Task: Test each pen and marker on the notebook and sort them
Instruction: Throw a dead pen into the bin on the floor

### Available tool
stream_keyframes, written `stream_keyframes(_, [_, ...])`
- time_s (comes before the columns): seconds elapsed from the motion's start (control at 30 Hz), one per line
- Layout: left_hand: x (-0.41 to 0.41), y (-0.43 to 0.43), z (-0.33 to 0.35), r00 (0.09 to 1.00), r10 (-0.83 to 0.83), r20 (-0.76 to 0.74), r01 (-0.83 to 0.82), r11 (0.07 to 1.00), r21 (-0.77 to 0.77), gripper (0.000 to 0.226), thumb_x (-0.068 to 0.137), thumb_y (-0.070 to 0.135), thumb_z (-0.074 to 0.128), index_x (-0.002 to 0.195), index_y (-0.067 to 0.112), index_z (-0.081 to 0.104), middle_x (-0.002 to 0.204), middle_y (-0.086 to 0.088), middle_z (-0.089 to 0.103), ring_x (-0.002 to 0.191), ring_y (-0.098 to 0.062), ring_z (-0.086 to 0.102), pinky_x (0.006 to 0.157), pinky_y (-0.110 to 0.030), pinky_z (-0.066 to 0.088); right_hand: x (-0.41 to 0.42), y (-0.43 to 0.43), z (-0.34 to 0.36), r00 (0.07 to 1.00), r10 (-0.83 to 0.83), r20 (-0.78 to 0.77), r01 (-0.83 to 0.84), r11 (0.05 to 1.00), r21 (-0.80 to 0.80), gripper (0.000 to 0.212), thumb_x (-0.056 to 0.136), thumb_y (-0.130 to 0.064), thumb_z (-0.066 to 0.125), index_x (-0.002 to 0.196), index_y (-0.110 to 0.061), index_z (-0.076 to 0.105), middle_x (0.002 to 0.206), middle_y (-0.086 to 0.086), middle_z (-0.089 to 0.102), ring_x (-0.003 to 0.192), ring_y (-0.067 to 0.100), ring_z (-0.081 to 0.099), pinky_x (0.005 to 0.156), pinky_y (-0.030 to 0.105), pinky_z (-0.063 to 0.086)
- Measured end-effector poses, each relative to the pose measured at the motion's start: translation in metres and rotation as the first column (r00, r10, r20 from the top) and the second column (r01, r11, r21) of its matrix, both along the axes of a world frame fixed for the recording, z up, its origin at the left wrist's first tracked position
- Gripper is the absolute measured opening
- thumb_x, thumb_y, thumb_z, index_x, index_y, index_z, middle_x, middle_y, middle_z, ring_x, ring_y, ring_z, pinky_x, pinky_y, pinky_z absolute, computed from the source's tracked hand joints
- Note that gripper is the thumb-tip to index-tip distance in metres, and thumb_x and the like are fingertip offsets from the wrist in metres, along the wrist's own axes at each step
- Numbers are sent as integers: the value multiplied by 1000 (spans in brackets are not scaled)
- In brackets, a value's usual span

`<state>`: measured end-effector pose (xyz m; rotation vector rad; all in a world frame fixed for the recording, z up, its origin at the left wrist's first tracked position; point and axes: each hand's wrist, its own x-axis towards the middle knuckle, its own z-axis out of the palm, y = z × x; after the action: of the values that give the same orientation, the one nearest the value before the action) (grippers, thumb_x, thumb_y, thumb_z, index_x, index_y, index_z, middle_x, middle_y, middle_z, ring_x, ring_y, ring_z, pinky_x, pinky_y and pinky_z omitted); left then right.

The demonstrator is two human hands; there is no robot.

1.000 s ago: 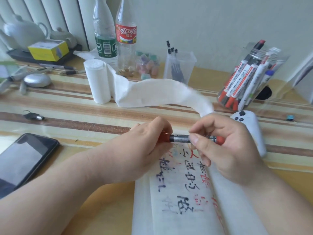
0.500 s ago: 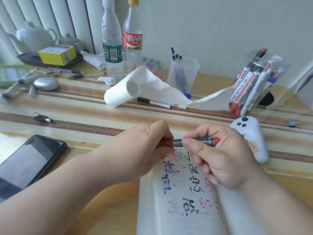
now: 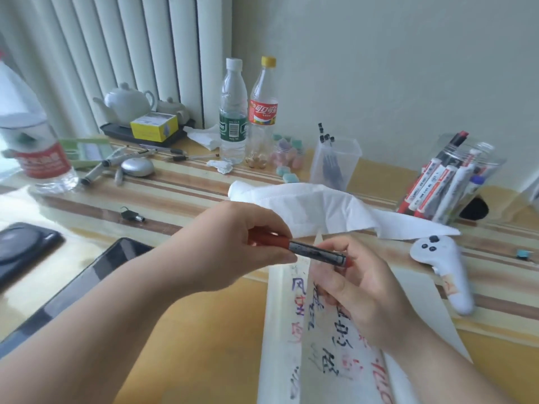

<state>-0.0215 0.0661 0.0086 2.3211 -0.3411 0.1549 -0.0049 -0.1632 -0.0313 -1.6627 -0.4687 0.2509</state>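
Since a second ago the tissue roll [image 3: 315, 205] has toppled and now lies on its side behind my hands, and the marker [image 3: 316, 253] has swung from level to sloping down toward my right. My left hand [image 3: 233, 246] curls round the red cap [image 3: 268, 242]. My right hand [image 3: 370, 293] pinches the far end of the grey barrel, so both hands have hold of it just above the top edge of the scribbled notebook [image 3: 332, 354]. It is a light, stiff plastic stick, smooth enough to twist in the fingers, so I judge the cap wants a firm, straight pull or push with both grips close to the seam. Whether the cap is coming off or going on I cannot tell. Once sorted, it probably goes to the clear jar [image 3: 481, 170] at the far right of the surface [image 3: 180, 193], or to the cup [image 3: 335, 158] beside it.
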Motion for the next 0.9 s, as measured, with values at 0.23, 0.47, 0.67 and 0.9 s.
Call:
stream_keyframes(0.23, [-81,48,6,983,177,-47,-183,969,-166,11,88,37,75,97,37,70,86,21,70,79,-1,67,71,-18,53,-19,43,28,965,255,56,-233,937,-262,35,73,-51,75,105,-42,62,89,-3,67,72,12,59,69,24,46])
stream_keyframes(0.47, [-211,131,-37,899,423,-113,-422,769,-481,11,95,30,67,106,30,70,77,8,62,70,-12,57,66,-28,48,-68,179,58,832,547,90,-496,807,-322,13,97,-22,61,99,-32,69,70,2,63,58,19,52,53,36,45])
stream_keyframes(0.67, [-372,222,-99,566,762,-315,-811,446,-378,13,87,26,77,97,34,76,74,-12,69,63,-17,59,64,-28,47,-185,335,4,690,717,94,-648,671,-361,9,93,-10,68,89,-18,68,67,3,68,55,16,58,48,27,44])
stream_keyframes(0.9, [-486,299,-184,0,917,-400,-963,-108,-247,11,91,29,71,81,27,72,73,8,71,60,-9,63,64,-31,46,-281,435,-93,581,812,58,-578,462,-673,8,87,-18,63,80,-21,63,73,-7,66,70,16,62,65,31,51])
